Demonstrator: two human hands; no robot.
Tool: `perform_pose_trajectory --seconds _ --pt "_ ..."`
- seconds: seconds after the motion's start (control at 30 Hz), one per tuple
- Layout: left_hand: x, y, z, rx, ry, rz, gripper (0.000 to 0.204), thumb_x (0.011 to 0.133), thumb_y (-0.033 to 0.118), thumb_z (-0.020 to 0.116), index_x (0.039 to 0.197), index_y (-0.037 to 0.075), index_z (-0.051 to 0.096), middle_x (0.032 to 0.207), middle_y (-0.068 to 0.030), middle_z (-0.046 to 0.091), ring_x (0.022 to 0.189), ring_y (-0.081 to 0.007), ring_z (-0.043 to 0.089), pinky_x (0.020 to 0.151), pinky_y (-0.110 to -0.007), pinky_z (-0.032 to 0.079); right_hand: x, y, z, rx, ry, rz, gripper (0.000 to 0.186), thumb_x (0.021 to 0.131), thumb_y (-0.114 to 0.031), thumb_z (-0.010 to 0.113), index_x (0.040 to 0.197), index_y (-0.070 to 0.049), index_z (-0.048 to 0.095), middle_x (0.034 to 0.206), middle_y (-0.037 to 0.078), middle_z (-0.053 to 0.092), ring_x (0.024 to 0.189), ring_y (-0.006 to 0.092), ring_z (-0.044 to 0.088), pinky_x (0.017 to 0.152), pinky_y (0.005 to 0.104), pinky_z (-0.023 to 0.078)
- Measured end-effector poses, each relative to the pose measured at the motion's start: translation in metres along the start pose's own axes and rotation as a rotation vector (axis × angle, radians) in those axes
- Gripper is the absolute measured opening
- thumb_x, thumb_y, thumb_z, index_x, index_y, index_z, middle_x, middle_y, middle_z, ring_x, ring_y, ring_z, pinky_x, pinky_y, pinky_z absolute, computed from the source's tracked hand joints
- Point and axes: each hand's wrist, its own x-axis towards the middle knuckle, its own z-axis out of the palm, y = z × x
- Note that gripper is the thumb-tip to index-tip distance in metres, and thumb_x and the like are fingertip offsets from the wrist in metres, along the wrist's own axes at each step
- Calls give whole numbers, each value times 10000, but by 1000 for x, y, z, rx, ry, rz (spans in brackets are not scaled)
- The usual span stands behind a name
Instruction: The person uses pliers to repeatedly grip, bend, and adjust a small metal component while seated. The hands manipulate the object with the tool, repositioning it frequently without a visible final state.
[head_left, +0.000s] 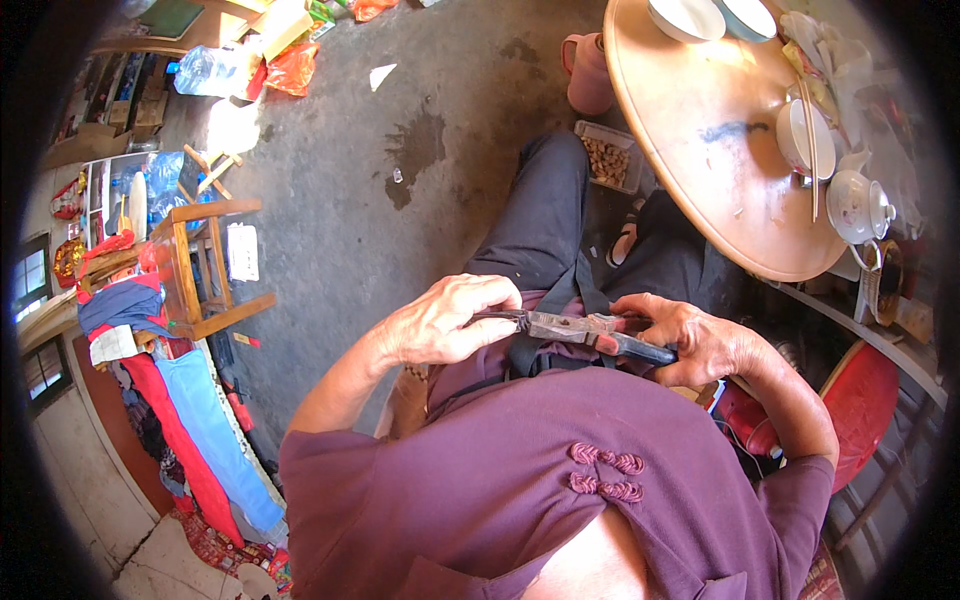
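Observation:
A pair of metal pliers (562,327) with dark and red handles lies across my lap, its jaws pointing left. My right hand (695,340) is wrapped round the handles. My left hand (440,318) is closed in a pinch at the tip of the jaws, thumb and forefinger around a small dark piece. That piece is mostly hidden, and I cannot make out its kind. Dark straps (590,290) run over my lap just beyond the pliers.
A round wooden table (690,130) at the right holds bowls, chopsticks and a white teapot (858,208). Beneath its edge sits a plastic box of nuts (608,160), with a pink jug (590,75) beyond. A wooden stool (205,265) and draped clothes (205,400) are at left.

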Motion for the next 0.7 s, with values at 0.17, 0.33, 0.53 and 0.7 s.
perform_pose_trajectory --seconds 0.17,0.33,0.53,0.7 --pt "2 4 4 -23 24 20 184 831 102 624 954 -18 558 813 -131 584 765 -292 586 692 -376 459 0 -7 0 -93 22 -11 387 675 -110 667 1057 -58 689 1340 291 426 1215 438 472 1026 466 399" --pt "3 5 5 7 44 56 175 818 84 630 938 -20 556 792 -130 571 750 -291 581 684 -379 457 -3 -7 4 -91 48 5 390 677 -111 681 1063 -64 697 1326 292 434 1204 431 476 1017 470 405" --pt "3 4 7 37 52 81 185 789 71 646 924 -17 554 793 -131 569 733 -308 577 664 -387 458 -6 -4 9 -137 89 -11 385 681 -121 712 1064 -78 708 1270 286 477 1172 419 501 1007 457 416" --pt "-1 9 13 92 69 71 171 772 51 642 900 -11 547 785 -138 560 721 -332 578 637 -397 456 -5 -12 11 -247 137 -63 366 698 -171 724 1054 -90 714 1175 276 527 1068 412 542 949 453 441"
